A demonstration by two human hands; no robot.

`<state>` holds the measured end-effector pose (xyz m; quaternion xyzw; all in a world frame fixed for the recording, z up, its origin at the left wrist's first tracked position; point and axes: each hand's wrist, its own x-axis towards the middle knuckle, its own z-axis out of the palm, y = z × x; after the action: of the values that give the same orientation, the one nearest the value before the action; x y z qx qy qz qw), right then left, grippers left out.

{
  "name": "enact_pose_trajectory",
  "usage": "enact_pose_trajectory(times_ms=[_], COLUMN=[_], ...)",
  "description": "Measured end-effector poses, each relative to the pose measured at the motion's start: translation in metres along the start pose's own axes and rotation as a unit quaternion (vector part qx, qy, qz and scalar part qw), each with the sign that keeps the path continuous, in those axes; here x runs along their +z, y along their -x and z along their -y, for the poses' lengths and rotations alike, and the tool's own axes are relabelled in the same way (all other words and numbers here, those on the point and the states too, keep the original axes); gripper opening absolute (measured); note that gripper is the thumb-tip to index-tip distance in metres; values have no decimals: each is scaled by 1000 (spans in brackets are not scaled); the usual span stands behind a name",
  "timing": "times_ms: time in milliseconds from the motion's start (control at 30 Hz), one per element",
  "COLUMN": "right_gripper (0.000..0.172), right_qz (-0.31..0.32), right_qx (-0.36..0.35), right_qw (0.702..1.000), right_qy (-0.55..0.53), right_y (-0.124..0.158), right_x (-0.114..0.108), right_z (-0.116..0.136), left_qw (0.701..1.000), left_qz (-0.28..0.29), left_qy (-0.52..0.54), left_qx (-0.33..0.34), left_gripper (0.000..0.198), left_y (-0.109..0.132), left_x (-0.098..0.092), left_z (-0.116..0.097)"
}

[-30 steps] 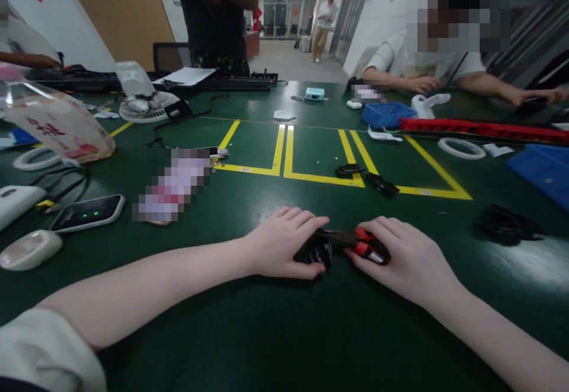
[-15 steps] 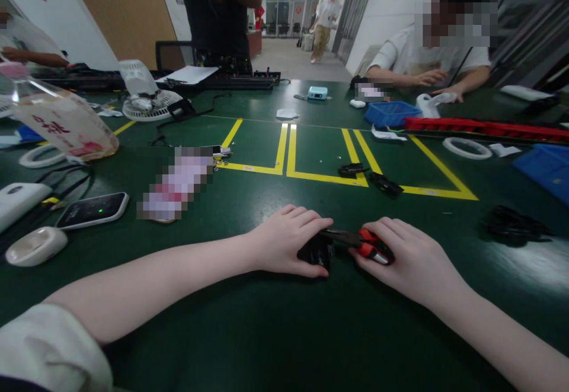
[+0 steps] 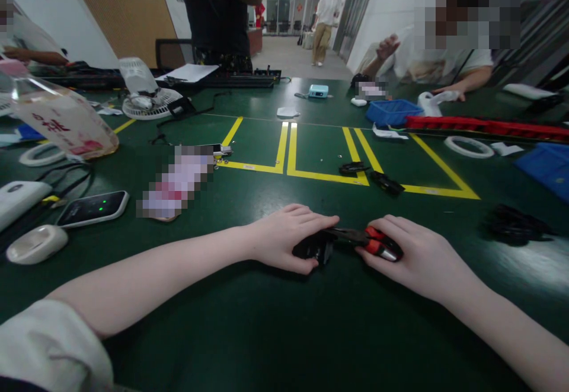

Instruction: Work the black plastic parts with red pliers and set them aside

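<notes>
My right hand [image 3: 413, 255] is closed around the red-and-black handles of a pair of pliers [image 3: 376, 241]. The jaws point left and meet a small black part [image 3: 317, 251] under my left hand [image 3: 288, 238]. That hand grips the part between thumb and fingers, low over the green table; its exact kind I cannot make out. Two similar black pieces, one upper left [image 3: 353, 168] and one lower right [image 3: 386, 182], lie beyond my hands on yellow tape lines. A bundle of black pieces or cable [image 3: 518, 225] rests farther right.
On the left are a pixelated phone [image 3: 175, 187], a device with green lights [image 3: 93, 209], a bottle [image 3: 62, 116] and a fan [image 3: 149, 98]. Blue trays, one far [image 3: 393, 112] and one near [image 3: 549, 169], and a tape roll [image 3: 469, 146] lie right. People are around the table.
My right hand and the pliers have shifted slightly right. My left thumb has moved a little left on the black part. The seated person at right has raised a hand.
</notes>
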<state>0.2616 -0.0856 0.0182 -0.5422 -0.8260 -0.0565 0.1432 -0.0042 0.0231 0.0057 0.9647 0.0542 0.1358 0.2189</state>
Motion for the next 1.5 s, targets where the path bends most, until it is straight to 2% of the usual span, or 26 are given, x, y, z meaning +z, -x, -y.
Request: enact_pose_trajectory(times_ms=[167, 600, 733, 800, 867, 1067, 1333, 1500], right_gripper=[25, 27, 26, 25, 25, 26, 23, 23], right_qz=[-5, -2, 3, 4, 6, -4, -12, -14], right_qx=[10, 10, 14, 12, 8, -19, -44, -34], right_qw=[1000, 999, 999, 999, 999, 999, 999, 999], right_qy=[28, 39, 43, 44, 38, 37, 25, -14], right_y=[3, 6, 6, 5, 5, 4, 2, 4], right_x=[-4, -3, -4, -5, -5, -5, -8, -9], right_z=[-6, -2, 1, 3, 5, 10, 18, 19], left_qw=[1000, 990, 997, 998, 997, 995, 994, 996], left_qz=[-18, -92, -58, -27, -8, 24, 25, 15], left_qy=[-3, 36, -20, -53, -76, -87, -91, -88], left_qx=[-11, -97, -55, -37, -31, -40, -61, -26], left_gripper=[69, 42, 32, 38, 43, 40, 40, 41], left_y=[1, 4, 3, 2, 0, -2, 2, 3], left_x=[0, -12, -10, -7, -5, -4, -2, -1], left_z=[-2, 11, 5, 4, 4, 6, 2, 4])
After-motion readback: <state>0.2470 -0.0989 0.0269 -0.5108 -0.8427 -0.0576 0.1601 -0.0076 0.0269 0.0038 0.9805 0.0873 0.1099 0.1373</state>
